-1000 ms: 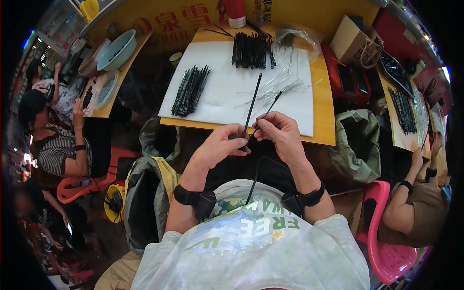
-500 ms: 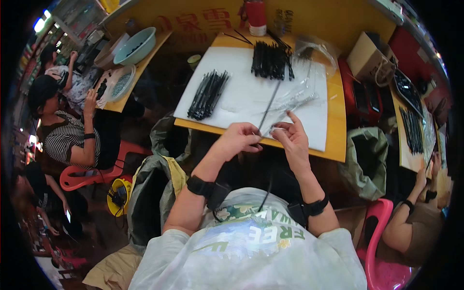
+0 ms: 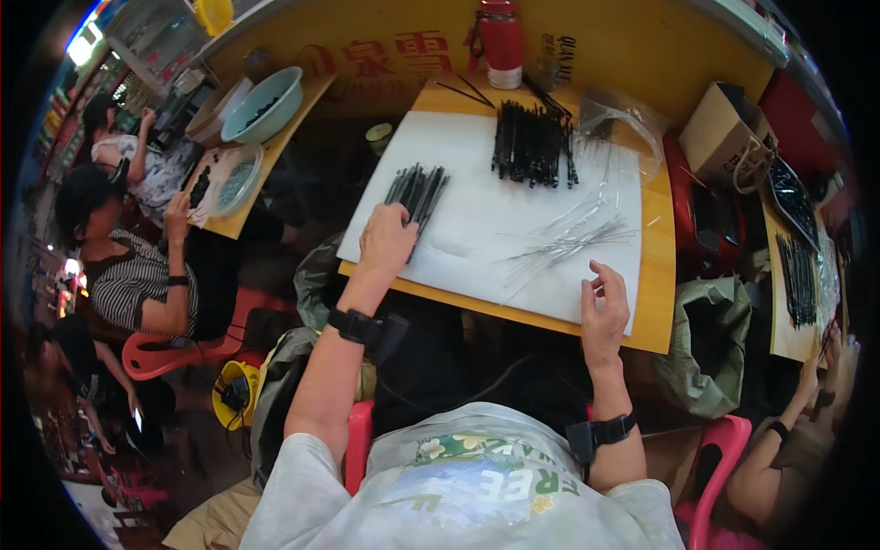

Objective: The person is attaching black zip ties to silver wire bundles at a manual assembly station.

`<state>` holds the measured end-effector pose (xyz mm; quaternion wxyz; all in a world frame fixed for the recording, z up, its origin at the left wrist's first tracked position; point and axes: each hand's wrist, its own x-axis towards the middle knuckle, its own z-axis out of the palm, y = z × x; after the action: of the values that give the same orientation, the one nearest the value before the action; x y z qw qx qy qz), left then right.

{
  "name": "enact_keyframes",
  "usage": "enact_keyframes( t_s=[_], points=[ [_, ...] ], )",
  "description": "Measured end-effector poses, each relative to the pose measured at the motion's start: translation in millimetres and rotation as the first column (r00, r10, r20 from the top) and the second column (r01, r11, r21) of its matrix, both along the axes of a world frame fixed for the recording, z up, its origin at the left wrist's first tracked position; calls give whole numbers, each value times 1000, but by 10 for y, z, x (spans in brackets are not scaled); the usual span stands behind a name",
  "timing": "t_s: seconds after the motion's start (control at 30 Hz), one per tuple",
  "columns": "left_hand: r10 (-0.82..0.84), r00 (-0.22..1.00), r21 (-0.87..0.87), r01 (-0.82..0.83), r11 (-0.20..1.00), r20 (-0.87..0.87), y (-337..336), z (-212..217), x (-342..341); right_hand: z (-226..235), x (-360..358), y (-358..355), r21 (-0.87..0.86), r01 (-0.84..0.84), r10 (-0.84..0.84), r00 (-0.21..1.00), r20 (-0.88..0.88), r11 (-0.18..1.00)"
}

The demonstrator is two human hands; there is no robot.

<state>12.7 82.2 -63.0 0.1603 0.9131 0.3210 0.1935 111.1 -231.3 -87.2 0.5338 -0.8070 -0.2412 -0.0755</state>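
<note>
Over the white sheet (image 3: 469, 200), I had the left hand (image 3: 387, 240) touching black sticks (image 3: 425, 192) (gripping or not, I couldn't tell) and the right hand (image 3: 604, 318), fingers parted, near wires (image 3: 579, 240).

The wooden worktop (image 3: 656, 275) carries a white sheet (image 3: 467, 209); on this lie black rods (image 3: 425, 188) under the left hand (image 3: 386, 240), a black bundle (image 3: 533, 147) beyond both hands, pale strands (image 3: 576, 242) ahead of the right hand (image 3: 605, 312). A red-and-white flask (image 3: 501, 41) stands farther off.

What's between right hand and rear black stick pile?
Loose thin, shiny strands, spread on the white sheet, lie between the right hand and the rear black stick pile; head view shows it.
</note>
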Motion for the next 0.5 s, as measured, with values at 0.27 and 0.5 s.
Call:
enact_keyframes(
  t_s=[0.27, 0.5],
  points=[
    [-220, 970, -788, 217, 576, 107, 49, 251, 1232, -38, 114, -15, -42, 121, -122, 992, -21, 992],
    [-198, 970, -852, -19, 523, -143, 89, 217, 2134, -108, 180, -43, -24, 113, -112, 993, 23, 993]
  ],
)
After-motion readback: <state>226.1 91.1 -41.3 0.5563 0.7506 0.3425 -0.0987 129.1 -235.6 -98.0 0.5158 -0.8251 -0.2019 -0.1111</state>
